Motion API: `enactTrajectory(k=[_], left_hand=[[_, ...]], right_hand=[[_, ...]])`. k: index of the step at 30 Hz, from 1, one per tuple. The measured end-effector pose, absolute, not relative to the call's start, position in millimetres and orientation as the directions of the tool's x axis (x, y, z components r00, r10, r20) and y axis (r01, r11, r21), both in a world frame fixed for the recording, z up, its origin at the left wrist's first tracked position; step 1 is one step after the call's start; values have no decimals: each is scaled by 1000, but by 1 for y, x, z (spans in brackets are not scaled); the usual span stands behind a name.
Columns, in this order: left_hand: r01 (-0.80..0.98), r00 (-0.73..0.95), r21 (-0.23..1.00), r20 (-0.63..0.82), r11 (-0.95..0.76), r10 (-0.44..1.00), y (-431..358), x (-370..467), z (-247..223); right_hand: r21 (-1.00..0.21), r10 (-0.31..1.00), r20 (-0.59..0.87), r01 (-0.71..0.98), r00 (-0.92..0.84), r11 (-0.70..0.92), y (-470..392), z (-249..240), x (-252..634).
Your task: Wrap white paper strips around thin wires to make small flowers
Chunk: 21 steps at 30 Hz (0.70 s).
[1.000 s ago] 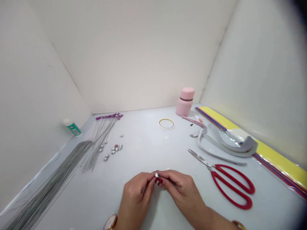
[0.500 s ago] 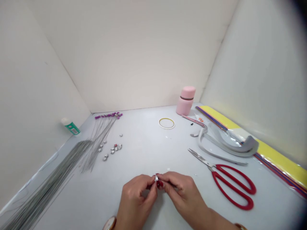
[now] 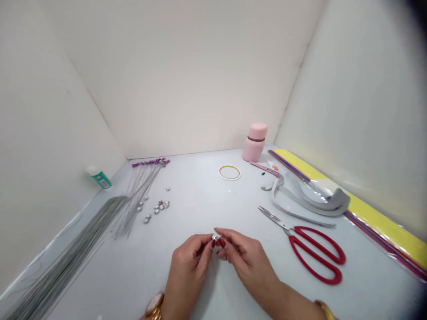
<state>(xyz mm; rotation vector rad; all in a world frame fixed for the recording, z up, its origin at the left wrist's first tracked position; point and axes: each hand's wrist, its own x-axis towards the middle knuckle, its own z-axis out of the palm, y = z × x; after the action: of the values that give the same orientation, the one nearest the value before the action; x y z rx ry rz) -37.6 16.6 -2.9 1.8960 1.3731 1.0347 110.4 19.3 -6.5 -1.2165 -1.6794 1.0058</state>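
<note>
Silver piece [image 3: 215, 238] pinched in left hand [image 3: 189, 262], at six o'clock in view. Right hand [image 3: 251, 258] held close beside; its grip cannot be told. Scissors [image 3: 284, 225] seen at four o'clock.

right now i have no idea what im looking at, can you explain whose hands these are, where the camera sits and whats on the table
There is no machine: these are one person's bare hands, seen by a camera worn on the head. The left hand pinches a small silvery piece; the right hand is close at it, its grip unclear. Leftward on the table lie grey wires, purple tips on stems and loose silvery bits; rightward, red-handled scissors, pale strips and yellow sheets. Farther back are a ring and a pink bottle.
</note>
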Motion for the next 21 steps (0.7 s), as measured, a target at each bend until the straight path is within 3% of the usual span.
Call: enactTrajectory(k=[7,15,21], left_hand=[[474,212,804,292,-359,933,15,-39,-5],[458,167,833,261,-309,951,18,-40,-6],[459,214,800,323,-387,922,17,-39,-1]], right_hand=[[-878,940,241,358,-242,318,19,-1,116],[-901,961,187,355,-205,251,20,-1,115],[-894,963,198,369,-181,253,21,-2,117]])
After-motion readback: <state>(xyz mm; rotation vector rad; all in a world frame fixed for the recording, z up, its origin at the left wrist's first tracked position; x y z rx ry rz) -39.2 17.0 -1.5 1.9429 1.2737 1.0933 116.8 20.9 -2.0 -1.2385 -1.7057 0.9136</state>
